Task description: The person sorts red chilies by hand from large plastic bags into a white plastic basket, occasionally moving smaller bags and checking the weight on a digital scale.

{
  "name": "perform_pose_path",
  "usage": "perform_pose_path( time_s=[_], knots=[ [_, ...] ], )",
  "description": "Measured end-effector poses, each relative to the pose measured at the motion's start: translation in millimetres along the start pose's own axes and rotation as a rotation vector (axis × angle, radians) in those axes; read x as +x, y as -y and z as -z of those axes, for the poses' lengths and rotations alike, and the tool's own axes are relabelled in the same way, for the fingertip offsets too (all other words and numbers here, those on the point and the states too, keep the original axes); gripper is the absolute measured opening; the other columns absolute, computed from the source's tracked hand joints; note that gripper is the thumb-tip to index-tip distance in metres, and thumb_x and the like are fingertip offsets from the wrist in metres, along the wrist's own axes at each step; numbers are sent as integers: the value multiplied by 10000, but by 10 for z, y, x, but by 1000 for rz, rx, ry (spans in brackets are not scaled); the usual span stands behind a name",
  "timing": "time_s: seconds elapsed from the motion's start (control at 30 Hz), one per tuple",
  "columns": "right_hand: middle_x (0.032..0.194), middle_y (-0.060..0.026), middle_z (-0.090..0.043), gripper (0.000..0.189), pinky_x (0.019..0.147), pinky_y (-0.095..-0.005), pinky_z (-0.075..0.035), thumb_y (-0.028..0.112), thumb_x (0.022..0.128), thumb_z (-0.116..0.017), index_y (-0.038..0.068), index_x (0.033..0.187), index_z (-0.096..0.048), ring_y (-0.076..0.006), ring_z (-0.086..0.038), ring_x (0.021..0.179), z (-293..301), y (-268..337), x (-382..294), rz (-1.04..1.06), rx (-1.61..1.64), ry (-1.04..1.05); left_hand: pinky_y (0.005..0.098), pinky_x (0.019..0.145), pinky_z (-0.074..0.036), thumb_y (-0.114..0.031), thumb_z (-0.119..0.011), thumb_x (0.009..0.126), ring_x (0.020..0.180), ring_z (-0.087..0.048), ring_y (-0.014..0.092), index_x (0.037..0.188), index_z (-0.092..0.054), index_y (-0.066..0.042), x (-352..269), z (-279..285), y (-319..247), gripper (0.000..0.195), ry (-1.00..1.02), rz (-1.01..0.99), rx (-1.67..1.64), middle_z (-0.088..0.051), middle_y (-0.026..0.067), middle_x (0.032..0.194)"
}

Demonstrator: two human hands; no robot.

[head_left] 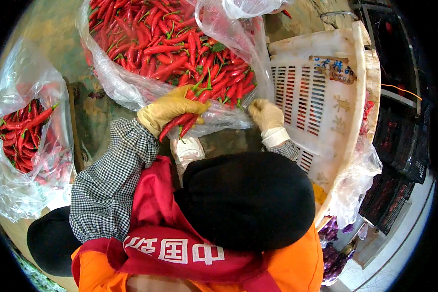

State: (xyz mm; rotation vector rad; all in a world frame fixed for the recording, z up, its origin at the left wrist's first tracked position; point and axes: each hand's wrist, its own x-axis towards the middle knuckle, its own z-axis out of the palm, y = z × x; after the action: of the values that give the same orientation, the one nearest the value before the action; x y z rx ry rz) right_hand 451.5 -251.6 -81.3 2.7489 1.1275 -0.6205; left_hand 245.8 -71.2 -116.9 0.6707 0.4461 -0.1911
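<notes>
Before me lies a large clear plastic bag full of red chili peppers; its near edge is folded down. My left hand, in a yellow glove, is closed around several red chilies with green stems, over the bag's near edge. My right hand, in a light tan glove, is at the near right corner of the bag beside the white crate; its fingers are curled, and whether they grip the plastic or a chili cannot be told. A smaller clear bag of red chilies lies at the far left.
A tall white slotted plastic crate bearing writing stands close on the right, with red showing through its slots. Plastic film hangs over its side. Black crates stand beyond it. Purple produce is at the lower right. My shoe is below the bag.
</notes>
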Motion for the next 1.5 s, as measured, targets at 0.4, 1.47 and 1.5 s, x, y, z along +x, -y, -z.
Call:
perform_pose_path(
  time_s=[0.4,1.47,1.5],
  knots=[
    [634,-159,-641,298,622,-383,-501,282,756,-590,4,828,-668,-290,-638,648,-31,-28,336,-194,460,182,378,874,-517,-263,-600,826,1063,-588,287,1416,-221,-18,-187,-117,-325,743,178,-425,-426,-439,231,1324],
    [589,31,-517,153,426,-182,-294,158,822,-651,61,744,-561,-36,-412,466,601,791,-213,-50,1278,208,475,991,-410,-415,-570,842,1193,-471,353,1392,-267,-4,32,-174,-183,751,252,-563,-629,-382,241,1363],
    [601,29,-518,156,445,-187,-310,152,827,-645,56,745,-552,-37,-424,489,646,938,-234,-12,1220,216,487,995,-402,-415,-574,838,1195,-468,357,1392,-267,-3,17,-157,-180,756,261,-569,-659,-381,244,1361]
  ],
)
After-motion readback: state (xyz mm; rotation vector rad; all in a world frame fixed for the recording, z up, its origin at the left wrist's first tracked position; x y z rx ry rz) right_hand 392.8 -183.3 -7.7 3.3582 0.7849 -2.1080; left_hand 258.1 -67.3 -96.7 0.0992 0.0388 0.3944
